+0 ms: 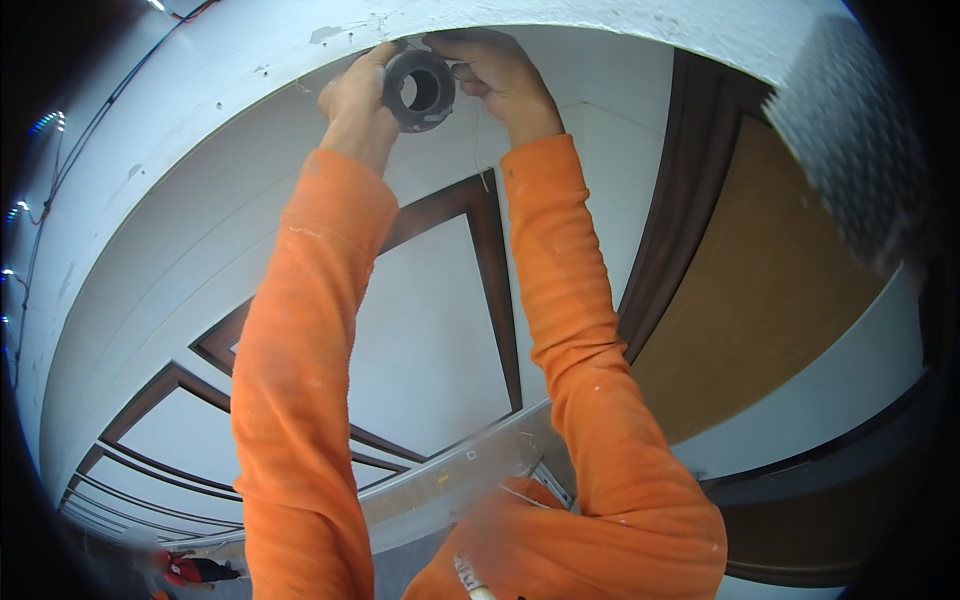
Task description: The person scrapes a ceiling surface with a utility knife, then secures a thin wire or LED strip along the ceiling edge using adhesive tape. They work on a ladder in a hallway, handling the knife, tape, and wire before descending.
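Note:
My left hand (355, 100) grips a dark grey ring-shaped roll (430, 108), perhaps tape, high overhead just under a white plastered edge (600, 40). My right hand (500, 85) is beside the roll at that edge, its fingers bent together; what they hold, if anything, is hidden. A thin pale strand (478, 150) dangles below the right hand. Both forearms are in orange sleeves.
Panels with dark wooden frames (460, 195) and a tan panel (760, 280) surround my arms. Wires with small lights (45, 200) run along the left. A person in red (185, 568) appears at lower left. A white-tipped tool (470, 575) is at the bottom.

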`<state>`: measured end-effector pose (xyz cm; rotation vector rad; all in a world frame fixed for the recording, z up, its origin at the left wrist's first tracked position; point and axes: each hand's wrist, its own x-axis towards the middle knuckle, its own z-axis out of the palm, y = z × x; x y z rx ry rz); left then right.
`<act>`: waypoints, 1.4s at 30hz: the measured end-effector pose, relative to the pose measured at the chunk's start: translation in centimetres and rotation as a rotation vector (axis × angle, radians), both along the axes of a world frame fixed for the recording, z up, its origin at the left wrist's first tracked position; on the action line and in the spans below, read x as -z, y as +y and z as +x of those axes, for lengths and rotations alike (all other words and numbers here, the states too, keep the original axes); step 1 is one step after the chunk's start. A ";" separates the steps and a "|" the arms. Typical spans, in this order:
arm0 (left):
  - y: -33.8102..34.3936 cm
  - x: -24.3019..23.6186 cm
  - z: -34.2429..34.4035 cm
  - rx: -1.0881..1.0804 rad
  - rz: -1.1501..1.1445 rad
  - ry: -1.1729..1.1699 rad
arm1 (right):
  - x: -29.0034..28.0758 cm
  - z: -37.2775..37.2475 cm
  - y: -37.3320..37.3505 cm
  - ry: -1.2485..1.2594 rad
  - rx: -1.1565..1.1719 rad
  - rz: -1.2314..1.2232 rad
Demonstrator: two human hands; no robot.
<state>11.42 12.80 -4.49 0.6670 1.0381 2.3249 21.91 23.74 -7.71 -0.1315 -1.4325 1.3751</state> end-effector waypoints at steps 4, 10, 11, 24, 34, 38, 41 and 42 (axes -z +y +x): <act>-0.3 -0.2 -0.4 0.003 0.000 0.000 | -1.0 0.3 -1.0 -0.041 0.371 0.349; -0.2 0.0 1.0 -0.044 0.012 -0.066 | -1.3 4.0 -3.0 -0.230 0.401 0.361; -0.2 0.1 1.1 -0.056 -0.004 -0.057 | -1.2 4.5 -3.4 -0.237 0.422 0.354; -0.6 -0.4 1.1 -0.051 -0.025 -0.062 | 0.0 5.5 -3.3 0.166 0.081 0.034; 0.0 0.0 0.2 -0.012 -0.038 -0.049 | 2.1 2.5 -4.0 0.616 -0.506 -0.518; 0.1 0.1 0.0 -0.011 -0.007 -0.050 | 2.2 1.8 -5.1 0.706 -0.457 -0.520; 0.1 0.0 -0.2 0.022 -0.014 -0.073 | 2.0 1.4 -5.9 0.753 -0.410 -0.510; 0.0 0.0 -0.2 0.029 -0.013 -0.084 | 2.0 1.2 -6.2 0.771 -0.396 -0.511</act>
